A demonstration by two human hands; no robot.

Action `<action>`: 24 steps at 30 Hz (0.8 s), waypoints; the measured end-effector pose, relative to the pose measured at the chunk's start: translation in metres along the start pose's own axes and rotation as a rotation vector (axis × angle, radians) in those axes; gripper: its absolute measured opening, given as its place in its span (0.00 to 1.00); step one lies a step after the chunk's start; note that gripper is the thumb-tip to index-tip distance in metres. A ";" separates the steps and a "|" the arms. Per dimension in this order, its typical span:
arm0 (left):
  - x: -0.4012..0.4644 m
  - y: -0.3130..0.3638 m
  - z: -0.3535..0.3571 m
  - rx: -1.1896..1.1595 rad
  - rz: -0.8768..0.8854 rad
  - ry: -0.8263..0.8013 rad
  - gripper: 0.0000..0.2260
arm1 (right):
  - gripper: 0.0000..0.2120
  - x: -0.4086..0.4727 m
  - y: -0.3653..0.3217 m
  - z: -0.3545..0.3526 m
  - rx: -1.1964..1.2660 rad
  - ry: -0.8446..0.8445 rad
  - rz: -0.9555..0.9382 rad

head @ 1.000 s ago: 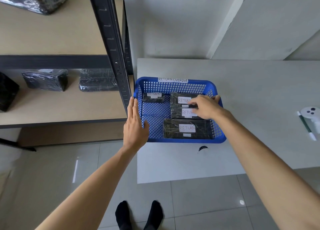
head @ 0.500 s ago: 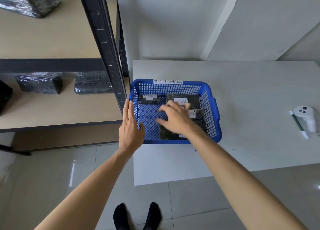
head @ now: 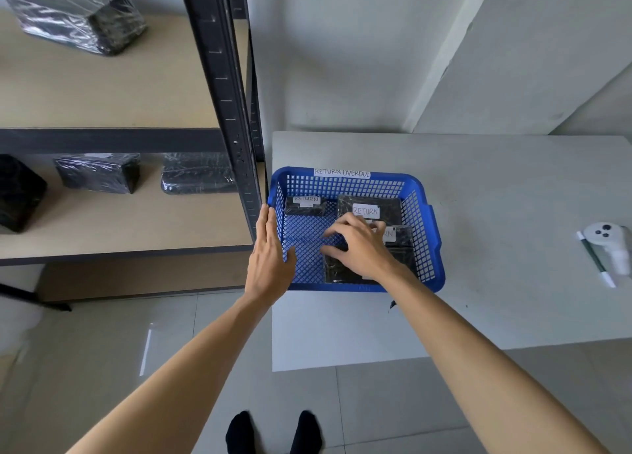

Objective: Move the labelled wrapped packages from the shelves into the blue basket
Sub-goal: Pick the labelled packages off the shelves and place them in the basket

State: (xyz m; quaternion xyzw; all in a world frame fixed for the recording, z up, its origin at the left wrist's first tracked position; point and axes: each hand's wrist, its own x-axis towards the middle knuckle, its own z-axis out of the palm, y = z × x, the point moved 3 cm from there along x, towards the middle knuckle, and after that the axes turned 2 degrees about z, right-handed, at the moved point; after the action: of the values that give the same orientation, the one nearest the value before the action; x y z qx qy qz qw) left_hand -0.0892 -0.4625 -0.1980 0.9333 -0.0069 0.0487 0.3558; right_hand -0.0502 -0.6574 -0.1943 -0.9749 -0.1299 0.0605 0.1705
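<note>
Since a second ago my right hand (head: 359, 248) has come off the labelled packages at the far right of the blue basket (head: 425, 210) and swung left and nearer to me; it now hovers over the front package (head: 337, 269), fingers spread and only loosely bent, the thumb lying on that package's left end. It closes on nothing. My left hand (head: 270, 258) has stayed where it was, flat and straight-fingered against the outside of the basket's left wall, thumb hooked over the near left corner of the rim.

Just beyond my right fingertips lies a package with a white RETURN label (head: 366, 210), and to the right of my knuckles another labelled package (head: 398, 236) shows half hidden under the hand. Well to the left of those fingers, at the far left corner of the basket, sits a smaller labelled package (head: 305, 204). The basket stands on the grey table (head: 496, 186), a RETURN OVERDUE tag (head: 342, 172) on its far rim.

Left of my left hand, past the black upright, two wrapped packages (head: 99, 173) remain on the middle shelf (head: 119, 221), and one larger bundle (head: 77, 12) on the shelf above. Far to the right of my right hand lie a white controller (head: 607, 245) and a pen (head: 595, 260)
</note>
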 end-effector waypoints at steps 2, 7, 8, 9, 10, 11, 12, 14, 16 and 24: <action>0.002 0.001 -0.007 -0.020 0.006 -0.001 0.36 | 0.24 -0.004 0.004 -0.011 -0.028 0.044 0.002; -0.004 0.006 -0.038 0.021 0.000 0.023 0.31 | 0.31 -0.018 -0.003 -0.036 -0.100 0.049 0.035; -0.007 0.005 -0.046 0.029 -0.010 0.032 0.31 | 0.30 -0.021 -0.008 -0.041 -0.100 0.055 0.042; -0.011 0.004 -0.056 0.031 -0.025 0.040 0.30 | 0.30 -0.023 -0.014 -0.046 -0.097 0.064 0.043; -0.015 0.001 -0.067 0.031 -0.042 0.048 0.30 | 0.29 -0.025 -0.021 -0.051 -0.094 0.072 0.040; -0.019 -0.002 -0.079 0.035 -0.055 0.058 0.29 | 0.29 -0.026 -0.029 -0.054 -0.091 0.078 0.035; -0.023 -0.006 -0.092 0.045 -0.062 0.071 0.29 | 0.28 -0.027 -0.038 -0.058 -0.087 0.082 0.027; -0.030 -0.015 -0.120 0.075 -0.075 0.098 0.28 | 0.26 -0.028 -0.060 -0.064 -0.081 0.089 0.010; -0.040 -0.025 -0.151 0.095 -0.094 0.126 0.27 | 0.24 -0.030 -0.083 -0.068 -0.067 0.099 0.001; -0.081 -0.078 -0.290 0.145 -0.149 0.250 0.23 | 0.19 -0.031 -0.205 -0.085 -0.041 0.183 -0.080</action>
State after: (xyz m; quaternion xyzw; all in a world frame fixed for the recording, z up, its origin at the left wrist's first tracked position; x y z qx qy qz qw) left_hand -0.1912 -0.2133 -0.0421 0.9411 0.1102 0.1384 0.2881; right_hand -0.1136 -0.5069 -0.0414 -0.9736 -0.1540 -0.0384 0.1642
